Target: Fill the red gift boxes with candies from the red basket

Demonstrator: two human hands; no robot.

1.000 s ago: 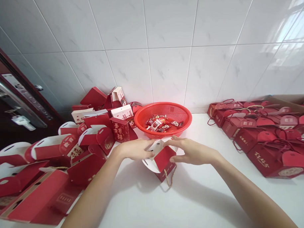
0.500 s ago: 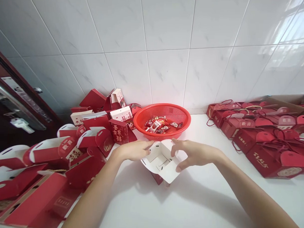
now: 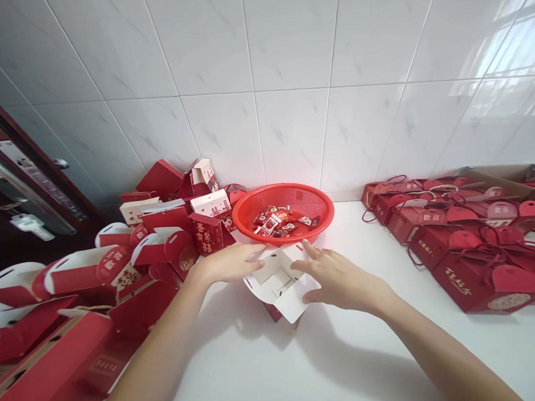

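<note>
A small red paper gift box (image 3: 271, 314) with a white inside stands on the white table in front of me, its top flaps folded outward. My left hand (image 3: 230, 263) grips its left flap, with thumb and forefinger at the rim. My right hand (image 3: 337, 279) holds the right side, its fingers bent over the edge and its thumb on the near flap. No contents are visible on the box's white bottom. Just behind it is a red plastic basket (image 3: 285, 192) with wrapped sweets (image 3: 273, 222) in it.
Several open red boxes (image 3: 87, 270) crowd the table's left side. On the right stand several closed red boxes (image 3: 466, 277) with cord handles. A tiled wall (image 3: 292, 125) rises behind the table. A dark door with a key (image 3: 32, 224) is at far left.
The right hand's fingers have come in over the box's far and right edges. The left thumb has moved onto the rim. The view has shifted slightly; the box stays in place.
</note>
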